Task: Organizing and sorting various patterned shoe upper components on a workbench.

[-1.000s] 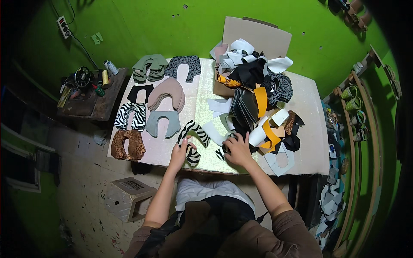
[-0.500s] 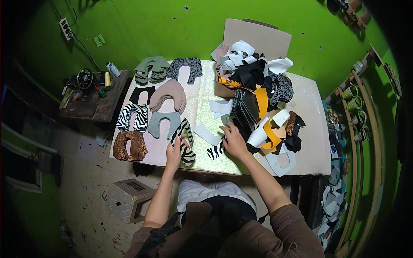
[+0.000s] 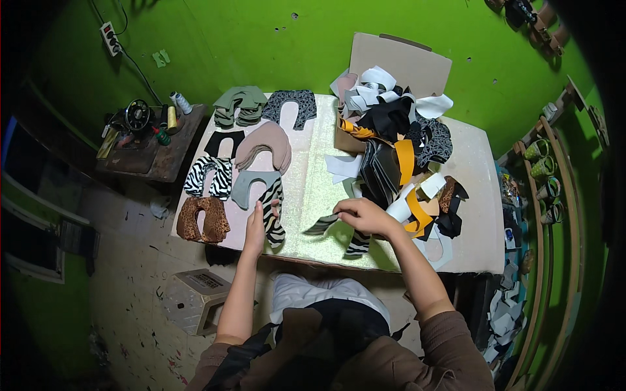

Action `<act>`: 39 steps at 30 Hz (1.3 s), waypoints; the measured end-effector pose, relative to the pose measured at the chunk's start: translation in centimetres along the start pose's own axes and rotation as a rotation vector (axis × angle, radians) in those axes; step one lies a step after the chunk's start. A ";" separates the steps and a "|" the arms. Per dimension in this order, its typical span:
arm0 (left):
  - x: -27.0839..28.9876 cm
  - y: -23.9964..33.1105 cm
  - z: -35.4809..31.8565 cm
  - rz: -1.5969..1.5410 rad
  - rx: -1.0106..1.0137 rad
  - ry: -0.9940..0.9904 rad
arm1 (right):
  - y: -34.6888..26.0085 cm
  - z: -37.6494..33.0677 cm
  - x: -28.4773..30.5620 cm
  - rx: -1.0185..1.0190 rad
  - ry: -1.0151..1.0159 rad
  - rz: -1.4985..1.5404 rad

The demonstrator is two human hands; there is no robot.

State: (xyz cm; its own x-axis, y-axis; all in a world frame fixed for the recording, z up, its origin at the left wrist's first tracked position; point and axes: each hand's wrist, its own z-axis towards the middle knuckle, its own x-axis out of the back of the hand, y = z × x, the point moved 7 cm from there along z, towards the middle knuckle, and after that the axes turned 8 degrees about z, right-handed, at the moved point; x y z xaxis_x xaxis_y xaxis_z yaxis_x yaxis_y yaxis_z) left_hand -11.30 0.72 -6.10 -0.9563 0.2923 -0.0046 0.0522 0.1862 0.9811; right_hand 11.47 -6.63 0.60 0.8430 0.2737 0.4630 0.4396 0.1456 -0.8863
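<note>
One open brown cardboard box (image 3: 399,60) behind the fabric heap (image 3: 398,143).

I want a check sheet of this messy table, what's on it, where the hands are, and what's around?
Surface: pale table with a glittery sheet spread across its middle.
Job's things: zebra-striped piece under the left hand; another zebra-striped strip pinched in the right hand.
Clutter: sorted horseshoe-shaped cut pieces at left, brown spotted pair, zebra pair, tan stack; mixed scrap heap spilling from a cardboard box.
Grippers: left hand flat on its piece; right hand closed on its strip.
Cables: black cord running down from a wall power strip.
Surroundings: green wall; side table with thread spools; small stool; curved rack at right.
</note>
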 end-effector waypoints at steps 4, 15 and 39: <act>-2.9 0.3 -0.4 0.016 0.063 -0.217 | -2.7 0.9 -1.7 0.054 -0.194 0.011; -7.1 2.9 -2.0 0.319 -0.264 -0.467 | -2.4 3.0 -1.0 0.074 0.190 -0.087; 15.2 0.8 7.8 -0.254 0.322 -0.272 | 2.8 21.2 -15.1 -0.478 0.332 1.240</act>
State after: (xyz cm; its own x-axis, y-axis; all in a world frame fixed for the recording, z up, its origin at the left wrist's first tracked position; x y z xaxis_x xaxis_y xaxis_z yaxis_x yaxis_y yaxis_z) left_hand -23.51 12.67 -6.86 -0.8429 0.4261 -0.3286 -0.0461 0.5512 0.8331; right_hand -6.61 9.75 -8.80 0.7627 -0.2654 -0.5899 -0.6448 -0.3836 -0.6611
